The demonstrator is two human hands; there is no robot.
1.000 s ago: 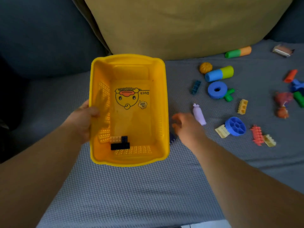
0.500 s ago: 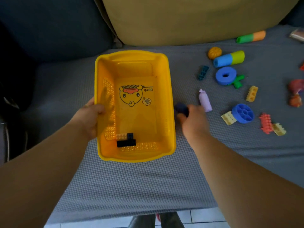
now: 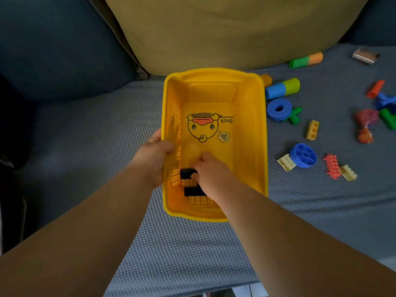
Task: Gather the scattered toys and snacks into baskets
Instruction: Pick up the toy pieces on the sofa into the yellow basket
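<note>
Yellow perforated plastic forms the basket point(image 3: 258, 146) wall that my left hand point(image 3: 153, 159) grips, thumb inside. The basket is rectangular, its long axis running away from me on the grey woven sofa seat point(image 3: 85, 136). At its near end lie an orange studded brick point(image 3: 188, 182) and a black brick point(image 3: 192, 191). My right hand point(image 3: 214, 174) is inside, fingers curled against a dark blue piece point(image 3: 186, 173); gripped or merely touched, I cannot tell. Rightward on the seat lie a blue ring point(image 3: 278, 109), a blue-green cylinder point(image 3: 282, 87) and a ribbed blue wheel point(image 3: 304, 155).

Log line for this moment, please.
left hand: grips basket wall | right hand: inside basket, at dark block | toys: loose on sofa
</note>
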